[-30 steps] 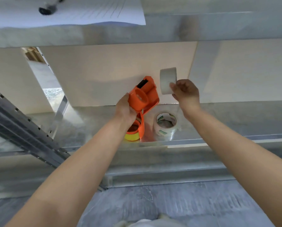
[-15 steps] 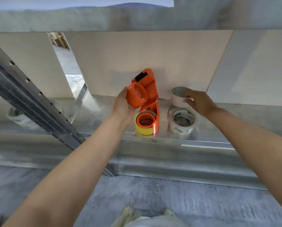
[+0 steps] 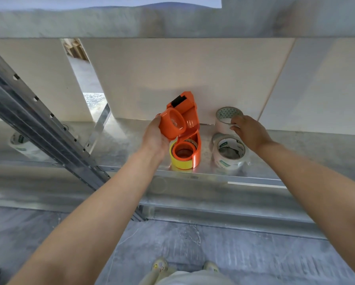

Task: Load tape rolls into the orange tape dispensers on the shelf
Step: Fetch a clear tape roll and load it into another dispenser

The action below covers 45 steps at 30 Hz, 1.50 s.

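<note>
Both arms are out over the galvanised metal shelf point(image 3: 131, 145). The left hand point(image 3: 155, 138) grips an empty orange plastic tape dispenser point(image 3: 179, 120), lifted clear of the shelf and tilted, its round hub facing the camera and its black-edged cutter end pointing up toward the pale back panel point(image 3: 172, 75); the fingers are wrapped around the hub side, thumb at the top edge. Directly below it on the shelf sits a second orange tape dispenser point(image 3: 190, 150), this one carrying a yellow tape roll point(image 3: 178, 161), near the front edge. Over to the right, the right hand point(image 3: 249, 132) rests on a white tape roll with a green-patterned core point(image 3: 227, 120), which stands at the back of the shelf against the panel; fingertips curl over its near rim, though whether they actually pinch it, I can't tell. Just in front of that roll lies a clear tape roll with a green-printed core point(image 3: 230, 153), flat on the shelf. Far left, behind the slotted metal upright point(image 3: 38, 124), another clear roll point(image 3: 21, 142) is partly hidden.
</note>
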{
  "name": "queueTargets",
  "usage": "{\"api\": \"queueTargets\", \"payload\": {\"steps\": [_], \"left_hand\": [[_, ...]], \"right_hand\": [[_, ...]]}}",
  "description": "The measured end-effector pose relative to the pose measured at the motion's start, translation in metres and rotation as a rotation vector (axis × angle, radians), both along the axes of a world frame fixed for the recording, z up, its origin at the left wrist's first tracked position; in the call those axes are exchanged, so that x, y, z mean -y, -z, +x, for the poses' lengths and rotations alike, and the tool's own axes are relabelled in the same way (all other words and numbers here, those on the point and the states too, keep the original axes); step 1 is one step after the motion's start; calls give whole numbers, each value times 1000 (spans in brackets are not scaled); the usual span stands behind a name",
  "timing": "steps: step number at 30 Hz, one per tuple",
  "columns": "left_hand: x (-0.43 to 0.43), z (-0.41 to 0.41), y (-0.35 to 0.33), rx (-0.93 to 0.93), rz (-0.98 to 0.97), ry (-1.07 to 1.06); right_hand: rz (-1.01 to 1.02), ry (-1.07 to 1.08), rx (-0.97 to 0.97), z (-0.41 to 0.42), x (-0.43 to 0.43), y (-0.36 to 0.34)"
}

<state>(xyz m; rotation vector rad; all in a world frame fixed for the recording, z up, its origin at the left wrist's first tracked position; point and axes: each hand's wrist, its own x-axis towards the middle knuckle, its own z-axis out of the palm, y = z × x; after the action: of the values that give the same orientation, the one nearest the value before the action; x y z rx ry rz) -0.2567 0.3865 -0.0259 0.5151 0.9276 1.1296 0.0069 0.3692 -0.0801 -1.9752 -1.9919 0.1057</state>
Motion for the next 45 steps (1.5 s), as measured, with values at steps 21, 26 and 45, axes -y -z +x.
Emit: {"api": "queueTargets", "payload": {"steps": [21, 26, 45], "left_hand": [[-1, -4, -2, 13, -18, 19], [2, -5, -4, 4, -28, 31], [20, -3, -40, -33, 279, 236]], "right_hand": [[-451, 6, 151, -68, 31, 2], [-464, 126, -85, -58, 41, -20], [117, -257, -550, -105, 52, -101]]}}
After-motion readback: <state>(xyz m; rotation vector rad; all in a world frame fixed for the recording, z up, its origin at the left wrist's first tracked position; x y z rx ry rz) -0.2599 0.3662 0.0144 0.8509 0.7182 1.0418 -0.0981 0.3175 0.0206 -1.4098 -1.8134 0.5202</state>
